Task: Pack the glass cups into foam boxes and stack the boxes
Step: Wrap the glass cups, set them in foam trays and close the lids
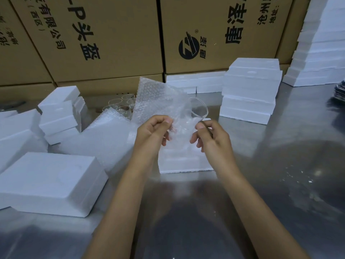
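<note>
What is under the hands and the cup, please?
A foam box lies on the table below the hands, bubble wrap and cup. They cover its inside.

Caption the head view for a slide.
Both hands, left hand and right hand, wrap a glass cup in bubble wrap.

Open steel counter (270,184) to the near right and front, free for passing. Crowded on the left by foam boxes (50,182) and bubble wrap sheets (108,139), with loose glass cups (121,105) behind. Walled off at the back by cardboard cartons (112,43); blocked far right by stacked foam boxes (250,94).
</note>
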`<act>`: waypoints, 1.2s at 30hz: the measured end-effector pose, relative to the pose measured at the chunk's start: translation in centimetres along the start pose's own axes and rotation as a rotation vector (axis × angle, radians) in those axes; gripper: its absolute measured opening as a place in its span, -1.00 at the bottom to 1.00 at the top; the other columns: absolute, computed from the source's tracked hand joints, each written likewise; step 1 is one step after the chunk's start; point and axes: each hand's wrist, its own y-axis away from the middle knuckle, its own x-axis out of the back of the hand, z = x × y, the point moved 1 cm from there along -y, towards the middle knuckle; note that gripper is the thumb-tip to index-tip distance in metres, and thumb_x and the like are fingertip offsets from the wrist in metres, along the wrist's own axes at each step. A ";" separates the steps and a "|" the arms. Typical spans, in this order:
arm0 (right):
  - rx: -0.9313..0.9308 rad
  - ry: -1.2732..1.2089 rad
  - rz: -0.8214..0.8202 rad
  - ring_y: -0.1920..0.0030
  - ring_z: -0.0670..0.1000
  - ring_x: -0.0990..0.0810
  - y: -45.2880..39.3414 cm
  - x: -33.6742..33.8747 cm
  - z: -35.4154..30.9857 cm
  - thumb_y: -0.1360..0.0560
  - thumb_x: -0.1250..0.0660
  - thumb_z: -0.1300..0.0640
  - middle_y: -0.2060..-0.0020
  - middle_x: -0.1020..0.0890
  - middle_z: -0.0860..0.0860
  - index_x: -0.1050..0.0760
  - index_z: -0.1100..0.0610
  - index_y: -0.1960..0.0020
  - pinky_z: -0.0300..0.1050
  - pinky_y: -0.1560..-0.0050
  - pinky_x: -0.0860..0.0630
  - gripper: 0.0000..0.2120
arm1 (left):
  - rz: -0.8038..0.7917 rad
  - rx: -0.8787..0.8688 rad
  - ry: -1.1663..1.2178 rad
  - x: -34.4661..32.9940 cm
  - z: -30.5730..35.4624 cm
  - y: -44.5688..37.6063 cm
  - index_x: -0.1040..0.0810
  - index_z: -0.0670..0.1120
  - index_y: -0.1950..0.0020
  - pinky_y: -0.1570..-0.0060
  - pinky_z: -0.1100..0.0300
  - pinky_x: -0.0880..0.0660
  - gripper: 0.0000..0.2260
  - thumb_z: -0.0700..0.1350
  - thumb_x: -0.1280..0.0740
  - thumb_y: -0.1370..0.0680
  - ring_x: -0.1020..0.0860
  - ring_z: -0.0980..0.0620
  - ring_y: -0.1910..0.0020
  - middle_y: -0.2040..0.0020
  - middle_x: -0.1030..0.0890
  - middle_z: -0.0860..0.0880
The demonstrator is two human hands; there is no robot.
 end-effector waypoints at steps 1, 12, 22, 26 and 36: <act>-0.064 -0.088 -0.025 0.43 -0.05 -0.40 -0.2 0.3 -0.1 -0.65 -0.23 0.12 0.47 -0.54 -0.06 -0.50 0.12 0.08 -0.22 0.37 -0.36 -0.84 | 0.033 0.007 0.005 0.0 0.0 0.0 -0.62 -0.11 0.04 0.36 0.32 -0.40 -0.90 -0.18 -0.32 -0.63 -0.47 0.15 0.37 0.31 -0.61 0.09; -0.099 -0.069 -0.487 0.48 -0.03 -0.14 -0.4 2.3 -0.7 -0.49 -0.30 -0.06 0.53 -0.23 -0.03 -0.61 0.15 0.21 -0.06 0.39 -0.06 -0.71 | 0.211 -0.070 -0.039 1.3 -0.4 -0.6 -0.64 -0.07 -0.05 0.24 0.48 -0.45 -0.90 -0.14 -0.33 -0.64 -0.54 0.35 0.29 0.29 -0.64 0.25; -0.267 0.023 -0.245 0.56 -0.07 -0.18 -0.6 1.6 0.1 -0.62 -0.26 0.04 0.57 -0.31 -0.04 -0.58 0.18 0.17 -0.29 0.54 -0.12 -0.71 | 0.004 -0.125 -0.104 0.7 0.3 0.0 -0.67 -0.04 0.04 0.34 0.39 -0.43 -0.92 -0.17 -0.38 -0.61 -0.48 0.25 0.38 0.32 -0.62 0.17; -0.371 -0.345 -0.244 0.53 -0.06 -0.19 -0.7 1.8 -0.2 -0.63 -0.22 0.07 0.50 -0.39 0.01 -0.54 0.22 0.04 -0.25 0.57 -0.08 -0.76 | -0.075 -0.150 -0.089 -0.1 0.3 0.2 -0.69 -0.13 0.04 0.36 0.37 -0.41 -0.94 -0.20 -0.41 -0.58 -0.47 0.18 0.42 0.35 -0.61 0.12; -0.238 -0.576 -0.440 0.30 0.29 -0.53 -0.3 0.7 -1.1 -0.58 -0.15 0.31 0.18 -0.52 0.40 -0.37 0.52 -0.27 0.14 0.07 -0.54 -0.66 | -0.386 -0.018 -0.072 -1.8 0.1 1.4 -0.69 -0.26 -0.02 0.46 0.26 -0.39 -0.88 -0.24 -0.42 -0.55 -0.45 0.07 0.50 0.39 -0.54 -0.12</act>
